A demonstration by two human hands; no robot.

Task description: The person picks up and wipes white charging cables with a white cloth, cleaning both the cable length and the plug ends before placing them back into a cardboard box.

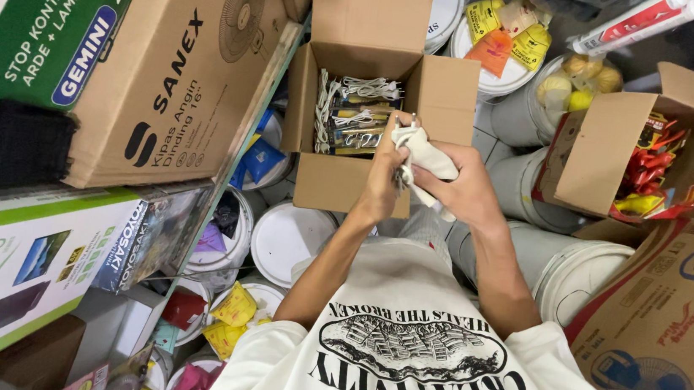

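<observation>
Two hands hold a white bundle over an open box.

Stacked cardboard cartons (pixel 163 76) and white buckets (pixel 288 236) crowd the floor around the open cardboard box (pixel 369 27) of bundled white cords. Just in front of it, the right hand (pixel 462 185) and left hand (pixel 384 177) close together around a white cloth-like bundle (pixel 423 156).

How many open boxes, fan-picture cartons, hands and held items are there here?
Open cardboard boxes: 2, the cable box and the packet box
Closed brown cartons with a fan picture: 2, the upper-left carton and the lower-right carton
Hands: 2, the left hand and the right hand
Held items: 1, the white bundle, gripped by both hands
Total: 7
</observation>
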